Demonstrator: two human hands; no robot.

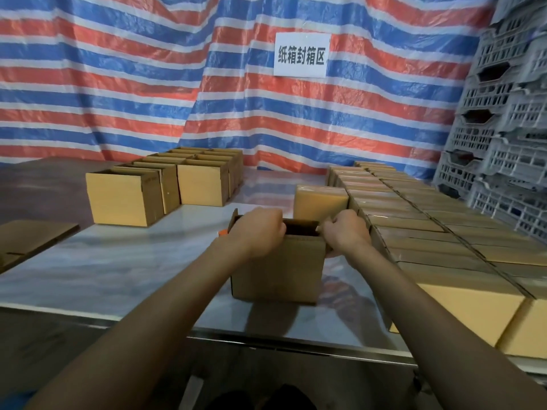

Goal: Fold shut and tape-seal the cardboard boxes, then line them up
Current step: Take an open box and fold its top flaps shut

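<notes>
An open cardboard box (pixel 278 273) stands on the shiny table (pixel 118 267) right in front of me, its dark inside showing between my hands. My left hand (pixel 257 229) curls over the box's left top flap. At the box's right top edge, my right hand (pixel 346 232) grips the right flap. Just behind the left hand an orange bit of a tape dispenser (pixel 222 233) peeks out. Sealed boxes (pixel 414 229) lie in rows along the right side. One taped box (pixel 321 202) stands just behind the open one.
Several open boxes (pixel 165 184) are grouped at the back left. A flattened cardboard sheet (pixel 26 241) lies at the left edge. Grey plastic crates (pixel 503 119) are stacked at the right. A striped tarp (pixel 148 78) with a white sign (pixel 302 54) hangs behind.
</notes>
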